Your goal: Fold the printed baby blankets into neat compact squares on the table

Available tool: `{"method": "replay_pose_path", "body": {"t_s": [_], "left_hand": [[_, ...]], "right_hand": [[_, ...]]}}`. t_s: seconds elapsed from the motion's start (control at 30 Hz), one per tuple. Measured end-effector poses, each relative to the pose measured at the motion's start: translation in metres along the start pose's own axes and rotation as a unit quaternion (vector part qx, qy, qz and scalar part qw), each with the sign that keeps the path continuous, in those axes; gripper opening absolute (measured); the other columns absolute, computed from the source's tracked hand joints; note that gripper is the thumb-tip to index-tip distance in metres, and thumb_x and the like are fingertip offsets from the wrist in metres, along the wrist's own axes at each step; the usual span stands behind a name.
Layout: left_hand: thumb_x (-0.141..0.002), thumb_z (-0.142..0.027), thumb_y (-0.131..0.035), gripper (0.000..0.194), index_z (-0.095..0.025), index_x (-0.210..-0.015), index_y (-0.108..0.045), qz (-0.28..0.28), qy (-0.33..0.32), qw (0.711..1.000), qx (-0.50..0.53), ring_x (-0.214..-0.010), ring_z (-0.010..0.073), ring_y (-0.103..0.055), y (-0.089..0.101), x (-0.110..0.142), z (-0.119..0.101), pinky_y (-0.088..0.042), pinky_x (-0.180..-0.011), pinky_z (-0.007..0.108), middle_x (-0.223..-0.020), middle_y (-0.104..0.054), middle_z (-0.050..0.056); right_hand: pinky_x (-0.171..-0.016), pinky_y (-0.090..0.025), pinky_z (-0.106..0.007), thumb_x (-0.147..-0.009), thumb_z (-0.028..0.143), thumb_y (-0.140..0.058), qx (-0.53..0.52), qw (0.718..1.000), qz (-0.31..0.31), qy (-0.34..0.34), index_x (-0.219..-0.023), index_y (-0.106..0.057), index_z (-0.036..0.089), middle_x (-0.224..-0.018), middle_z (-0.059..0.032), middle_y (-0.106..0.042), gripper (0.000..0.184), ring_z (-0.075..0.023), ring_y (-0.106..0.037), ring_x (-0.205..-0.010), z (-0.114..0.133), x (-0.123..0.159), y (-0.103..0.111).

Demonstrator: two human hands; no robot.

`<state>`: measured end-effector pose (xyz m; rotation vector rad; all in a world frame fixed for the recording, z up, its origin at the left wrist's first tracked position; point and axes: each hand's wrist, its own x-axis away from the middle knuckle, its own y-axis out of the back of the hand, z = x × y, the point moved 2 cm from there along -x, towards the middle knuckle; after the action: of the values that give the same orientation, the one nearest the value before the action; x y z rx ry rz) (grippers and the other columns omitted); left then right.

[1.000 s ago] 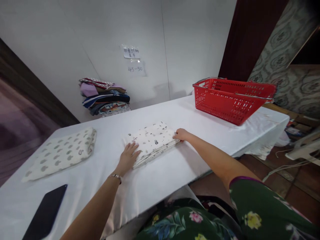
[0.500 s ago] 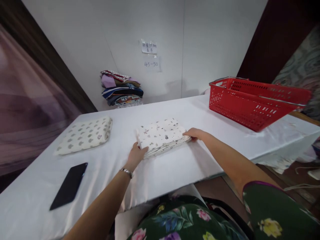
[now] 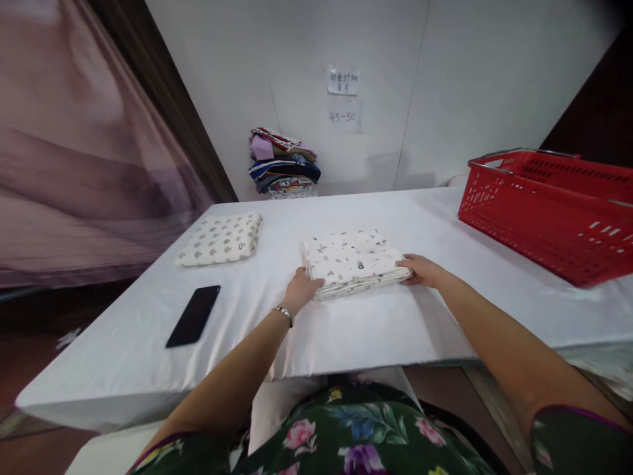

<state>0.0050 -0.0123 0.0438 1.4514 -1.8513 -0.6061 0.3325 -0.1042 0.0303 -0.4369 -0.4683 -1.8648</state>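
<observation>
A folded white cloth (image 3: 352,261) with small dark prints lies in the middle of the white-covered table (image 3: 376,330). My left hand (image 3: 304,289) grips its near left corner, thumb on top and fingers tucked under the edge. My right hand (image 3: 420,269) clasps its near right corner the same way. A thin bracelet sits on my left wrist. The cloth rests flat on the table between both hands.
A second folded cloth (image 3: 221,238) with grey spots lies to the left. A black phone (image 3: 193,315) lies near the front left. A stack of folded clothes (image 3: 283,162) stands against the wall. A red basket (image 3: 554,206) sits at the right.
My view has swung left, so everything sits further right in the picture. My left hand went from lying flat on the cloth to gripping its corner. The right hand kept its place.
</observation>
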Motion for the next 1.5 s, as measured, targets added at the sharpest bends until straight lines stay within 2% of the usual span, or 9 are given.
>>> {"method": "replay_pose_path", "body": {"t_s": [0.43,0.6,0.8,0.9,1.0,1.1,1.2,1.37,1.5], "left_hand": [[-0.066,-0.043,-0.073,0.089,-0.014,-0.138,-0.029,-0.025,0.035,0.945,0.324,-0.106,0.0238,-0.056,-0.018,0.014,0.006,-0.047,-0.082,0.03,-0.129,-0.046,0.019],[-0.068,-0.038,-0.071,0.081,-0.022,-0.138,-0.033,-0.051,-0.04,0.925,0.374,-0.111,0.0232,-0.053,-0.019,0.022,0.014,-0.045,-0.088,0.031,-0.142,-0.034,0.015],[-0.08,-0.036,-0.058,0.059,-0.035,-0.136,-0.039,-0.058,-0.175,0.943,0.277,-0.072,0.0084,-0.057,-0.014,0.029,0.021,-0.048,-0.08,0.029,-0.151,-0.02,0.005],[-0.083,-0.037,-0.052,0.042,-0.031,-0.124,-0.055,-0.043,-0.224,0.939,0.258,-0.078,0.0092,-0.057,-0.005,0.028,0.017,-0.048,-0.082,0.028,-0.15,-0.023,0.003],[-0.082,-0.037,-0.052,0.03,-0.022,-0.103,-0.069,-0.022,-0.247,0.933,0.262,-0.11,0.0182,-0.053,0.008,0.026,0.008,-0.042,-0.094,0.029,-0.141,-0.04,0.005],[-0.08,-0.041,-0.055,0.029,-0.02,-0.091,-0.072,0.007,-0.225,0.932,0.285,-0.121,0.023,-0.046,0.025,0.027,-0.002,-0.038,-0.1,0.033,-0.134,-0.049,0.006],[-0.075,-0.042,-0.062,0.032,-0.022,-0.098,-0.07,0.067,-0.203,0.92,0.33,-0.115,0.0248,-0.05,0.044,0.034,-0.011,-0.044,-0.094,0.035,-0.143,-0.039,0.005],[-0.06,-0.021,-0.071,0.057,-0.027,-0.116,-0.059,0.173,-0.208,0.878,0.394,-0.108,0.0216,-0.055,0.074,0.043,-0.025,-0.049,-0.088,0.033,-0.138,-0.042,0.007],[-0.058,-0.014,-0.067,0.059,-0.027,-0.115,-0.059,0.151,-0.239,0.877,0.389,-0.105,0.0197,-0.056,0.088,0.047,-0.035,-0.051,-0.086,0.033,-0.137,-0.042,0.006]], "right_hand": [[-0.055,-0.059,-0.031,-0.074,0.032,-0.07,-0.032,0.997,-0.018,0.065,-0.14,-0.026,0.04,-0.11,-0.005,-0.061,0.08,-0.0147,-0.063,-0.069,-0.013,0.005,0.004],[-0.06,-0.06,-0.031,-0.075,0.037,-0.069,-0.06,0.993,0.009,0.103,-0.14,-0.021,0.047,-0.108,-0.0005,-0.064,0.081,-0.0144,-0.065,-0.072,-0.02,0.009,0.008],[-0.064,-0.059,-0.029,-0.074,0.029,-0.07,-0.119,0.983,0.076,0.119,-0.135,-0.038,0.038,-0.096,-0.0002,-0.069,0.069,-0.0148,-0.065,-0.075,-0.022,0.013,0.013],[-0.063,-0.057,-0.029,-0.072,0.028,-0.071,-0.134,0.978,0.086,0.131,-0.113,-0.06,0.025,-0.093,-0.0034,-0.07,0.042,-0.0162,-0.065,-0.076,-0.02,0.015,0.015],[-0.059,-0.055,-0.028,-0.072,0.033,-0.069,-0.129,0.973,0.083,0.171,-0.1,-0.066,0.022,-0.092,-0.0045,-0.069,0.03,-0.0166,-0.064,-0.075,-0.012,0.021,0.018],[-0.059,-0.054,-0.028,-0.073,0.039,-0.066,-0.131,0.966,0.084,0.206,-0.1,-0.066,0.022,-0.092,-0.0046,-0.068,0.032,-0.0168,-0.063,-0.075,0.002,0.032,0.019],[-0.066,-0.054,-0.031,-0.073,0.04,-0.063,-0.112,0.962,0.098,0.227,-0.108,-0.062,0.023,-0.1,-0.0052,-0.066,0.039,-0.0182,-0.062,-0.082,0.02,0.047,0.02],[-0.079,-0.05,-0.035,-0.058,0.026,-0.07,-0.051,0.96,0.092,0.258,-0.12,-0.051,0.028,-0.113,-0.0048,-0.061,0.065,-0.0197,-0.059,-0.091,0.047,0.074,0.018],[-0.064,-0.046,-0.026,-0.055,0.022,-0.073,-0.024,0.947,0.056,0.315,-0.117,-0.051,0.027,-0.102,-0.0021,-0.063,0.067,-0.0143,-0.056,-0.077,0.063,0.089,0.012]]}}
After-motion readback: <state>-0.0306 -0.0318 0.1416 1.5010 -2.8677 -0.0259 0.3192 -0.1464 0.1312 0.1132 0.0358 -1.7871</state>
